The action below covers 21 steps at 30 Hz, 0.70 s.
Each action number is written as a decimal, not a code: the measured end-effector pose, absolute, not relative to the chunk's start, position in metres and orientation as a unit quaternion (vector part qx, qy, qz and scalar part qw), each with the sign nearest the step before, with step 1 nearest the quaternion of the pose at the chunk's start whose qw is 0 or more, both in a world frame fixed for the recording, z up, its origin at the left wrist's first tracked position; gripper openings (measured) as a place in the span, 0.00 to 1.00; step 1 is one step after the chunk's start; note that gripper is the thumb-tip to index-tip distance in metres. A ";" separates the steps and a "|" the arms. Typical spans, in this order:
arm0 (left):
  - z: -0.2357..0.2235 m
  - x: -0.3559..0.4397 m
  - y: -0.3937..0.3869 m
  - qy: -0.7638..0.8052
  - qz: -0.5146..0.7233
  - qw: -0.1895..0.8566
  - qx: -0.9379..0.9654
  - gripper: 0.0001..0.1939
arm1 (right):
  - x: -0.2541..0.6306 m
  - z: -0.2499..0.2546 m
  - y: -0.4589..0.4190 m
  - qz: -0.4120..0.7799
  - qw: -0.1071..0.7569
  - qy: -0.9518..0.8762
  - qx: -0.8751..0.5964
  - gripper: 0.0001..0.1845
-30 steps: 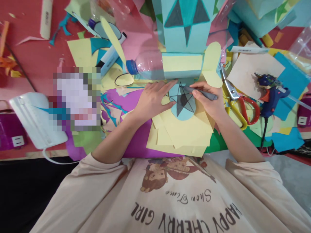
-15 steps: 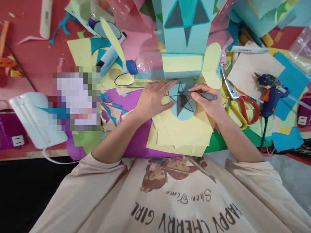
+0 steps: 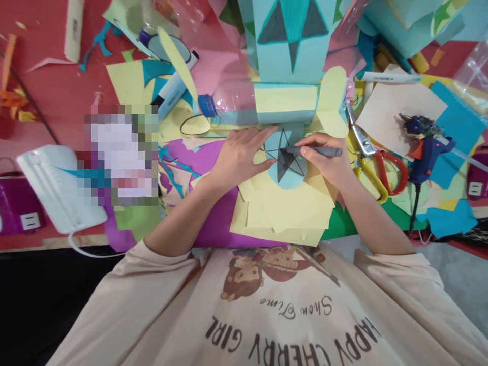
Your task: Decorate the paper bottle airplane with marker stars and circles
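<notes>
Red tabletop (image 3: pixel 41 96), paper scraps (image 3: pixel 124 81) all over. L hand (image 3: pixel 241 156): fingers spread, nothing gripped, tips at edge of blue paper (image 3: pixel 292 179), lying btwn hands w/ part-filled star (image 3: pixel 285 160). R hand (image 3: pixel 326 160): fingers closed round grey marker (image 3: pixel 327 151), nib at star. Best: keep paper pinned, short strokes inside lines.

A matt grey plastic marker (image 3: pixel 330 151) fills the right hand (image 3: pixel 331 161) above smooth blue paper (image 3: pixel 287 182); a glossy, clear plastic bottle (image 3: pixel 233 101) lies beyond the left hand (image 3: pixel 242 156), shiny metal-bladed scissors (image 3: pixel 367 146) beside the right.
</notes>
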<state>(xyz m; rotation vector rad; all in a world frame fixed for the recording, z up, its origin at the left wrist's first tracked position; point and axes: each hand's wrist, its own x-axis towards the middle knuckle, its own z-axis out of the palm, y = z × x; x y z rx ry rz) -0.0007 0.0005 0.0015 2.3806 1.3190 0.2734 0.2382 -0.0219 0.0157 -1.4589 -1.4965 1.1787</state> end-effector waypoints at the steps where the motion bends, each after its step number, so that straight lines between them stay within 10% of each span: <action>1: 0.002 -0.001 0.001 0.472 0.096 0.201 0.853 0.31 | 0.238 0.015 -0.022 0.457 0.364 -0.579 -0.569 0.07; 21: 0.002 0.000 0.001 0.474 0.085 0.203 0.853 0.32 | 0.239 0.000 -0.021 0.451 0.426 -0.565 -0.544 0.13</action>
